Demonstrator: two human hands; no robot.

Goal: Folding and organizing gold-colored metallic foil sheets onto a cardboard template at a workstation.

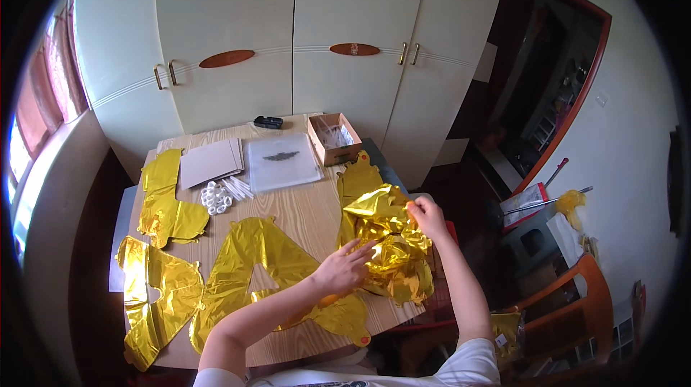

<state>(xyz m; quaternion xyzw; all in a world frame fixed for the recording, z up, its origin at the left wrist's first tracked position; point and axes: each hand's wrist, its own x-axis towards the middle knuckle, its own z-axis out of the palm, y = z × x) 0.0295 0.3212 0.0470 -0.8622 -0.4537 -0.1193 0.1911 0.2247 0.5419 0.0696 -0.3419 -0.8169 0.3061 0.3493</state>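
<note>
A crumpled heap of gold foil balloons [385, 243] lies at the right edge of the wooden table [302, 211]. My right hand [426, 216] pinches the top of the heap between its fingers. My left hand [344, 267] rests flat on the heap's left side, fingers spread. Under my left forearm lies a flat gold foil balloon shaped like a letter with a triangular hole [255, 261].
Two more flat gold foil letters [167, 203] [151, 293] lie at the table's left. Grey cards [210, 162], a clear plastic sleeve [282, 162], white rings and straws [219, 196], an open cardboard box [334, 139] and a black object [268, 122] sit toward the back. An orange chair [576, 301] stands right.
</note>
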